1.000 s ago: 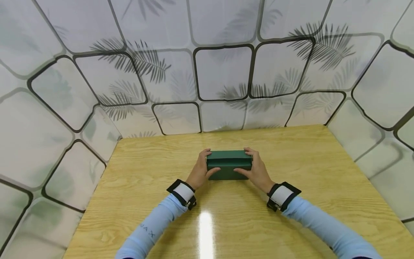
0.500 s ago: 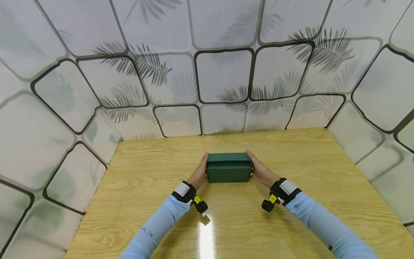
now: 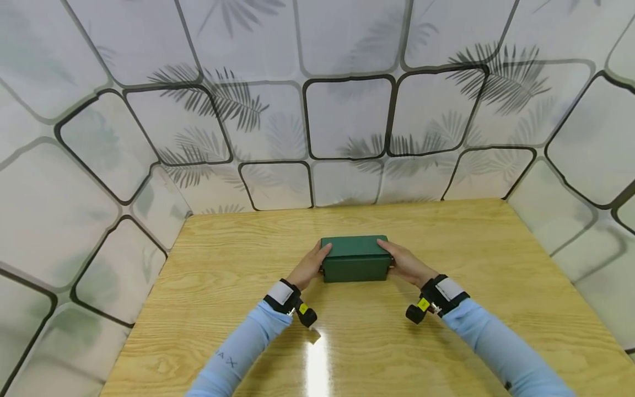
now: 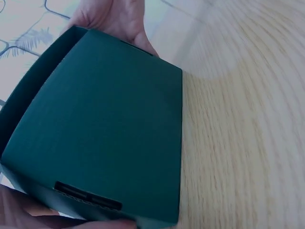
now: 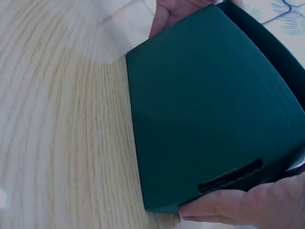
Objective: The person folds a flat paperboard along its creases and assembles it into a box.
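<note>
A dark green cardboard box [image 3: 356,270] sits at the middle of the wooden table, its lid [image 3: 353,246] lying over the top. My left hand [image 3: 307,268] holds its left end, thumb laid across the lid's corner. At the opposite end my right hand [image 3: 409,266] holds it the same way, thumb on the lid's right edge. Both wrist views show the plain front wall, with a narrow slot [image 4: 88,195] near the side edge. A dark gap [image 5: 274,47] shows between lid and front wall in the right wrist view. The box's inside is hidden.
The wooden table [image 3: 238,248] reaches back to a wall covering [image 3: 347,121] with a stone-and-leaf pattern, which also rises on both sides. Black wrist straps with small cameras [image 3: 415,314] hang near the table surface.
My thumbs have shifted from the box's front up onto the lid, and my wrists have turned. The lid's front edge has come down, narrowing the gap seen from above.
</note>
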A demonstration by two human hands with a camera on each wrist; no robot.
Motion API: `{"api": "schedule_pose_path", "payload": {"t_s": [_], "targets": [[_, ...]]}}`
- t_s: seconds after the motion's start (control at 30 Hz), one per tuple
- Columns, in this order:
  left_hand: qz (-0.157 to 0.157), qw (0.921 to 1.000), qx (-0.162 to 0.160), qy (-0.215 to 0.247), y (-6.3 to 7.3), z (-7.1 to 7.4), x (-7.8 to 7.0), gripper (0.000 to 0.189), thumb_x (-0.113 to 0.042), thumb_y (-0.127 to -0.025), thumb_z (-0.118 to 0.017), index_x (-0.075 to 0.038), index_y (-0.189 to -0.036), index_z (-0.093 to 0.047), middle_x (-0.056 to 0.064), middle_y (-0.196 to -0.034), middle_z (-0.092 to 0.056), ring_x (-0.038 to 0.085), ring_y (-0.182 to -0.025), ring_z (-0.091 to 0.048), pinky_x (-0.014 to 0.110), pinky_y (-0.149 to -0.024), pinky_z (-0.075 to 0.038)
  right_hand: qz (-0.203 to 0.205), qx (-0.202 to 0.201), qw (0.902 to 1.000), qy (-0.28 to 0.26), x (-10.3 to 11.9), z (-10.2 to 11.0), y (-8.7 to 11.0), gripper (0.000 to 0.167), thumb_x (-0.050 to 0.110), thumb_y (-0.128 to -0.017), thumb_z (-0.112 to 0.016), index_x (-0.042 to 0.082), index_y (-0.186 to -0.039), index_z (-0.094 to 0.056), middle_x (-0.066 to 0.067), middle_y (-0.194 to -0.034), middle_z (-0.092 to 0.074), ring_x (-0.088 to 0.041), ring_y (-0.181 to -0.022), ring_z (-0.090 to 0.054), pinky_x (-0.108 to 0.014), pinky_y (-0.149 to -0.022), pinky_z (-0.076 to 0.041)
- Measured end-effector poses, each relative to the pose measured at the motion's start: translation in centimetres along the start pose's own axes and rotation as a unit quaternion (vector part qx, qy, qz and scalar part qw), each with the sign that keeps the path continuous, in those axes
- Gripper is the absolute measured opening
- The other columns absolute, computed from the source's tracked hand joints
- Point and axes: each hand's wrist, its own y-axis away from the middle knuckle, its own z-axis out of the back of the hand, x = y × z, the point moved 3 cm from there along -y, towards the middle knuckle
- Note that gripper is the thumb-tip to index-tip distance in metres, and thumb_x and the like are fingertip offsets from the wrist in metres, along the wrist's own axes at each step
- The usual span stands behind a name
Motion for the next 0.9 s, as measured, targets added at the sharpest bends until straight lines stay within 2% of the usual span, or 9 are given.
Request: {"api": "schedule_pose_path", "payload": {"t_s": [0.17, 0.37, 0.47, 0.53, 0.6, 0.7, 0.77, 0.83, 0.9], "targets": [[-0.028, 0.9996, 0.008, -0.003, 0.2, 0.0, -0.2, 0.066, -0.030, -0.107, -0.033, -0.001, -0.155, 0.001, 0.026, -0.160, -0.006, 0.045, -0.142, -0.025, 0.060, -0.107, -0.034, 0.011, 0.001, 0.9996, 0.027, 0.0, 0.2, 0.3, 0.068, 0.040, -0.107, -0.025, -0.004, -0.153, -0.001, -0.035, -0.155, -0.011, -0.051, -0.141, -0.018, -0.063, -0.110, -0.026], [-0.032, 0.9994, 0.014, 0.000, 0.1, 0.5, -0.4, 0.064, -0.030, -0.107, -0.034, -0.004, -0.156, 0.000, 0.032, -0.152, -0.026, 0.046, -0.134, -0.039, 0.057, -0.105, -0.039, 0.016, 0.004, 0.9997, 0.014, 0.4, 0.1, 0.5, 0.069, 0.035, -0.107, -0.028, -0.001, -0.153, 0.008, -0.034, -0.156, -0.003, -0.051, -0.143, -0.013, -0.062, -0.112, -0.023], [-0.035, 0.9994, 0.009, -0.002, 0.1, 0.6, -0.1, 0.067, -0.030, -0.106, -0.037, -0.006, -0.156, 0.001, 0.031, -0.155, -0.019, 0.045, -0.141, -0.029, 0.058, -0.109, -0.033, 0.009, -0.003, 0.9999, 0.009, 0.4, 0.2, 0.6, 0.074, 0.030, -0.107, -0.034, 0.001, -0.152, 0.017, -0.030, -0.158, 0.010, -0.049, -0.144, -0.006, -0.061, -0.113, -0.019], [-0.044, 0.9989, 0.011, -0.006, 0.2, 0.6, -0.1, 0.066, -0.028, -0.106, -0.040, -0.007, -0.156, -0.002, 0.030, -0.157, -0.015, 0.044, -0.143, -0.024, 0.058, -0.110, -0.031, 0.008, -0.008, 0.9998, 0.018, 0.5, 0.4, 0.7, 0.080, 0.027, -0.106, -0.040, 0.005, -0.151, 0.022, -0.031, -0.156, 0.015, -0.049, -0.144, -0.008, -0.060, -0.114, -0.019], [-0.050, 0.9978, 0.013, -0.041, 0.4, 0.6, -0.3, 0.067, -0.026, -0.105, -0.043, -0.007, -0.156, -0.005, 0.029, -0.158, -0.012, 0.043, -0.145, -0.017, 0.058, -0.112, -0.028, 0.005, -0.010, 0.9992, 0.039, 0.6, 0.8, 1.0, 0.089, 0.025, -0.103, -0.048, 0.010, -0.150, 0.027, -0.033, -0.155, 0.015, -0.049, -0.144, -0.010, -0.060, -0.114, -0.018], [-0.053, 0.9934, 0.024, -0.099, 0.9, 0.4, -0.8, 0.071, -0.023, -0.102, -0.051, -0.009, -0.156, -0.008, 0.026, -0.159, -0.011, 0.043, -0.145, -0.017, 0.056, -0.112, -0.030, 0.027, -0.006, 0.9963, 0.081, 0.8, 1.1, 1.6, 0.095, 0.020, -0.098, -0.058, 0.017, -0.153, 0.020, -0.035, -0.155, 0.006, -0.050, -0.144, -0.010, -0.063, -0.112, -0.020], [-0.049, 0.9873, 0.027, -0.149, 1.2, 0.3, -1.0, 0.079, -0.022, -0.098, -0.059, -0.012, -0.157, -0.007, 0.022, -0.161, -0.009, 0.043, -0.146, -0.017, 0.055, -0.111, -0.032, 0.053, -0.003, 0.9904, 0.127, 0.9, 1.0, 2.0, 0.096, 0.016, -0.094, -0.064, 0.016, -0.156, 0.010, -0.033, -0.157, 0.001, -0.049, -0.144, -0.005, -0.066, -0.111, -0.017], [-0.049, 0.9802, 0.036, -0.188, 1.5, 0.0, -1.0, 0.087, -0.018, -0.094, -0.065, -0.012, -0.157, -0.007, 0.020, -0.161, -0.008, 0.042, -0.145, -0.019, 0.053, -0.110, -0.034, 0.076, -0.006, 0.9790, 0.189, 0.9, 0.6, 2.4, 0.092, 0.014, -0.090, -0.068, 0.012, -0.157, -0.005, -0.029, -0.159, -0.001, -0.051, -0.144, -0.005, -0.069, -0.108, -0.021], [-0.052, 0.9723, 0.042, -0.224, 1.7, -0.3, -0.9, 0.090, -0.014, -0.089, -0.070, -0.010, -0.157, -0.011, 0.021, -0.161, -0.007, 0.043, -0.143, -0.025, 0.052, -0.108, -0.038, 0.092, -0.012, 0.9585, 0.270, 0.7, 0.0, 2.7, 0.086, 0.013, -0.087, -0.072, 0.005, -0.155, -0.018, -0.029, -0.158, -0.007, -0.053, -0.142, -0.009, -0.069, -0.106, -0.024]]}}
